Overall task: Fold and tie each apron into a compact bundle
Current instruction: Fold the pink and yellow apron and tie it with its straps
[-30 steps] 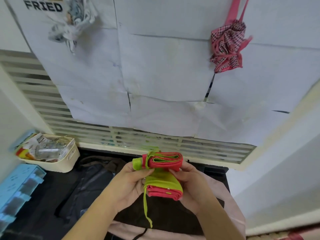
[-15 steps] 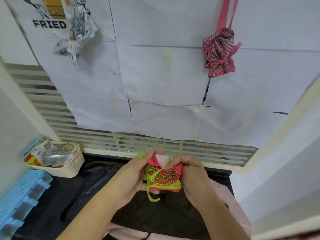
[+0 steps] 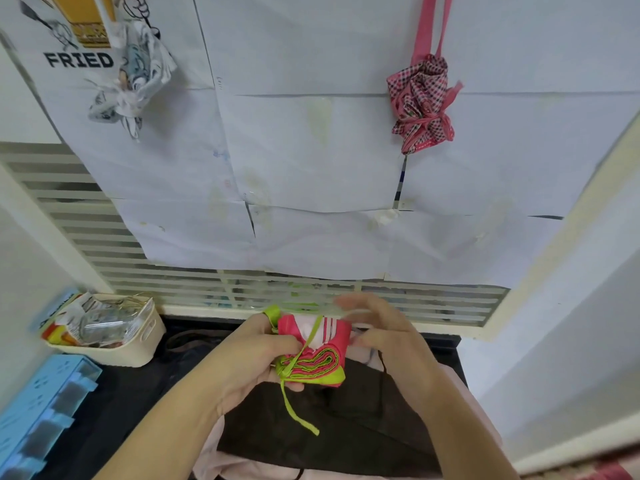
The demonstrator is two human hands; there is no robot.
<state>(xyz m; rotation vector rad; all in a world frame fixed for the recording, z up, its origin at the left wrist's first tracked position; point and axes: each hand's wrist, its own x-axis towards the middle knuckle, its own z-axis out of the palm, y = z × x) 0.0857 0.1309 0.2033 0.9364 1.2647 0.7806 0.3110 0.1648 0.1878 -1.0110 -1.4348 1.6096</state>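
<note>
Up in front of you, your left hand (image 3: 256,362) grips the folded pink-and-green apron bundle (image 3: 313,353) (green tie (image 3: 294,407) dangling below), while your right hand (image 3: 384,337) pinches its right edge, fingers blurred.

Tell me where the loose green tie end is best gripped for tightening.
Pinch the green tie end on its free tail hanging below the folded pink apron bundle, coming from underneath: there it dangles clear, while higher up it is covered by the left hand.

Paper-covered wall (image 3: 311,150), cream louvred vent (image 3: 86,237), dark counter (image 3: 114,403)
</note>
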